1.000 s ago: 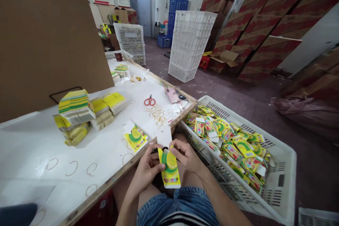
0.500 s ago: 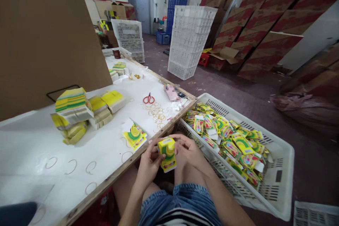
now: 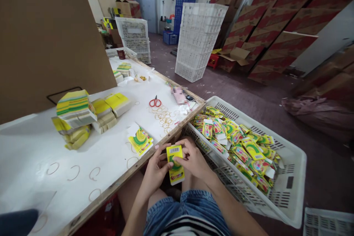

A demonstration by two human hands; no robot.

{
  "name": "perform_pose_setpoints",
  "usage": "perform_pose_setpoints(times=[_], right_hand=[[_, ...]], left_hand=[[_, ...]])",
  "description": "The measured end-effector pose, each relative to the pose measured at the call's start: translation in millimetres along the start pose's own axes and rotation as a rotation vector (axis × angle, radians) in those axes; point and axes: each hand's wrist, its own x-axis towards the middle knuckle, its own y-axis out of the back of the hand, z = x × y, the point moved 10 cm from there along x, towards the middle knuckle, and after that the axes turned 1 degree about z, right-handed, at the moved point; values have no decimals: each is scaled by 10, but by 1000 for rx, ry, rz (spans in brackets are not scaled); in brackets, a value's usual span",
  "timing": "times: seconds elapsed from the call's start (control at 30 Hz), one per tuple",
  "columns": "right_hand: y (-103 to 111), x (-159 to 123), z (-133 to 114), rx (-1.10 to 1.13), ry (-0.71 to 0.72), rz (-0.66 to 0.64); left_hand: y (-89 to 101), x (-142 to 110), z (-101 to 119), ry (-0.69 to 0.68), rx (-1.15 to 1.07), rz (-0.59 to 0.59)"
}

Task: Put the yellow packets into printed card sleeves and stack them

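Observation:
Both hands hold a small yellow and green printed carton [image 3: 177, 175] over my lap, just off the table edge. My left hand [image 3: 157, 166] grips its left side, thumb on the front. From the right, my right hand [image 3: 193, 156] has its thumb pressed on the printed face and its fingers behind the top edge. A barcode shows near the carton's upper end. Close by on the table [image 3: 110, 162] lies another flat yellow, green and white carton [image 3: 140, 140]. To my right, a white plastic crate [image 3: 297, 177] holds many similar cartons [image 3: 243, 147].
Red-handled scissors [image 3: 155, 101] and loose rubber bands [image 3: 163, 118] lie on the table. Bundled carton stacks [image 3: 76, 108] stand at left beside a large brown board [image 3: 49, 37]. Stacked white crates [image 3: 197, 40] rise from the floor beyond, with piled cardboard boxes [image 3: 276, 25] at right.
The carton has turned so its printed front and barcode face me more flatly. My right hand has moved left, and its thumb now presses on the carton's front.

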Motion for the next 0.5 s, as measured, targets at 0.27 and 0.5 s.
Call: perform_pose_setpoints(times=[0.27,0.5], right_hand=[[73,2,90,-92,-40,127],[91,9,94,-140,-17,198]], left_hand=[[-35,-1,-8,6,22,-17],[-6,47,14,-5,30,3]])
